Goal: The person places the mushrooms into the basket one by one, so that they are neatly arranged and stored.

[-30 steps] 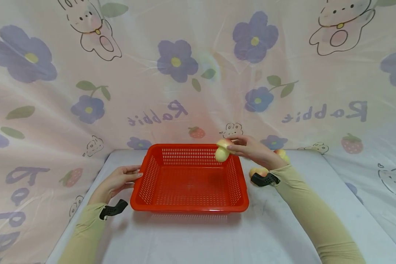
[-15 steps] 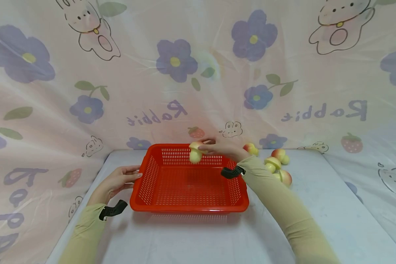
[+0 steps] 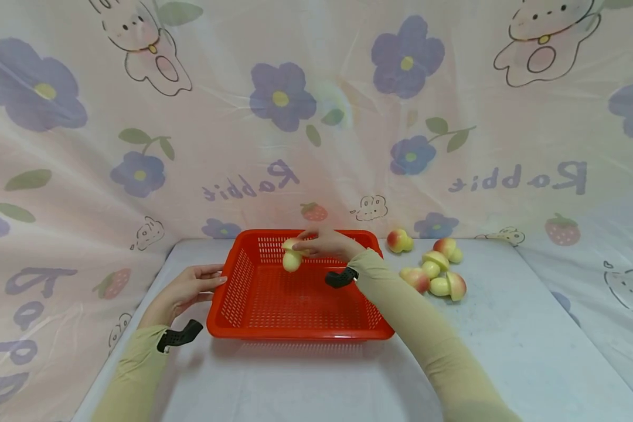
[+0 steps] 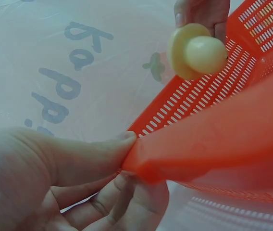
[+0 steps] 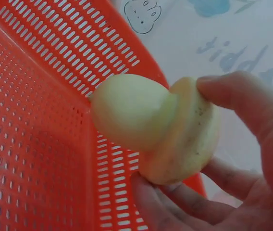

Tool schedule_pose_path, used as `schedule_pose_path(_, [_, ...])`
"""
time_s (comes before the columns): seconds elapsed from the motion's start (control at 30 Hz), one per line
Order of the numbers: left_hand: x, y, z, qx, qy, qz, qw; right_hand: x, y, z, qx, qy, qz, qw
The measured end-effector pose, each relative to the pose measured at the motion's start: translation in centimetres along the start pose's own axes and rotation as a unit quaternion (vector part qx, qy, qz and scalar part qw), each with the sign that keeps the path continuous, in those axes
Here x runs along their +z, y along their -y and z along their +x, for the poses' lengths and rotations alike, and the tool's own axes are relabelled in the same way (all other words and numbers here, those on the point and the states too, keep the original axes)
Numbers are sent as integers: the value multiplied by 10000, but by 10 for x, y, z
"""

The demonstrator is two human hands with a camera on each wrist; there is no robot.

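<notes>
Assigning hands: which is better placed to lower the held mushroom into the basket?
Right, likely: the right hand grips the mushroom over the red basket; the left hand holds the basket's left side.

The right hand [image 3: 324,244] carries a mushroom [image 3: 292,261] lower and leftward, from right of centre to just left of it, as the sleeve [image 3: 417,328] shifts, revealing more mushrooms [image 3: 456,286] centre right.

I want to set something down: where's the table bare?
The table is bare right of the five loose mushrooms and in front of the red basket, between the sleeves. It's crowded where those mushrooms cluster beside the basket.
</notes>
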State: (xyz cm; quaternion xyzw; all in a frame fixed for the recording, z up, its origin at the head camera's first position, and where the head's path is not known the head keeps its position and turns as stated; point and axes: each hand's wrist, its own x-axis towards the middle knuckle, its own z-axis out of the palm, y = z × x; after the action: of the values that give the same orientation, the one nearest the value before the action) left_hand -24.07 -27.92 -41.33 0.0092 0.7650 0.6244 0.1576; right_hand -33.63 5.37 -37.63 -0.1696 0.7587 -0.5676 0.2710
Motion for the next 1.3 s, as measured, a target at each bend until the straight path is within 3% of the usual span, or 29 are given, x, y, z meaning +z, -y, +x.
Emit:
schedule_pose_path(0.6, [-2, 0, -2, -42, -94, 123, 9999, 20, -14, 24, 177, -185, -149, 9996])
schedule_pose_path(1.1, [1, 1, -1, -44, -106, 165, 9998, 20, -36, 24, 49, -113, -588, 9982])
schedule_pose_path(1.3, [1, 1, 0, -4, -73, 165, 9998, 24, -36, 24, 132, -208, -492, 9985])
